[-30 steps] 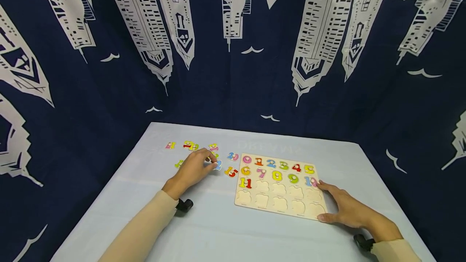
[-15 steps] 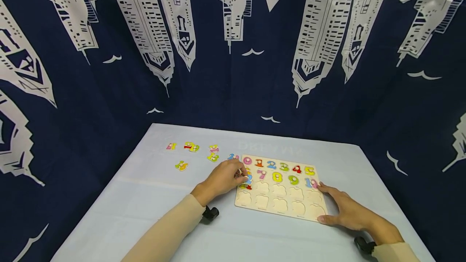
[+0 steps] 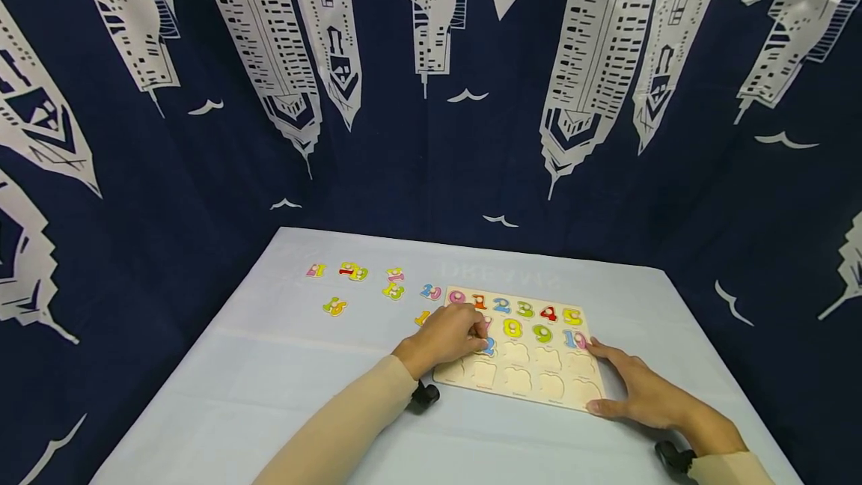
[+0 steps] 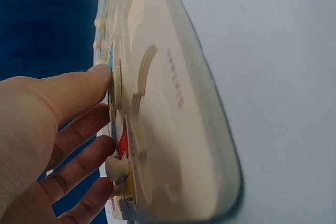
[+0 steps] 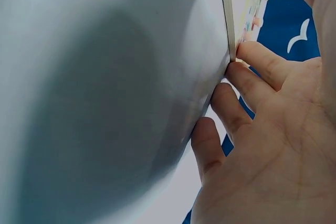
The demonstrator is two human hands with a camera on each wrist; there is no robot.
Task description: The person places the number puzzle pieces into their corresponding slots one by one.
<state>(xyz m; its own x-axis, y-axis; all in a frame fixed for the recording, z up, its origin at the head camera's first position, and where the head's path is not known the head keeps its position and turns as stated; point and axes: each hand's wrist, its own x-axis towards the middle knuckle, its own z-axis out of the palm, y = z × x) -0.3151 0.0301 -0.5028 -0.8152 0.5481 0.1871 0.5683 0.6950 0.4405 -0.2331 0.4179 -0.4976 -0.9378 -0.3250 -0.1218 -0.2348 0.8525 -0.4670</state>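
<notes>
My left hand pinches a number piece showing a blue 2 and holds it at the second row-three recess of the wooden number puzzle board. In the left wrist view, the thumb presses on the piece's edge, and other fingers hang near a seated piece's knob. Seated number pieces such as the 9 fill the upper rows; my left hand hides some at the left. My right hand rests at the board's right edge, fingers fairly straight, thumb at the near corner.
Loose number pieces lie left of the board, including a 20, a green-and-yellow piece and a pink-and-yellow piece. Another piece is partly behind my left hand. A dark patterned cloth hangs beyond the white table.
My left hand has lifted the blue-2 piece from among the loose pieces and carried it right onto the board, past the 11. My right hand stays at the board's edge.
</notes>
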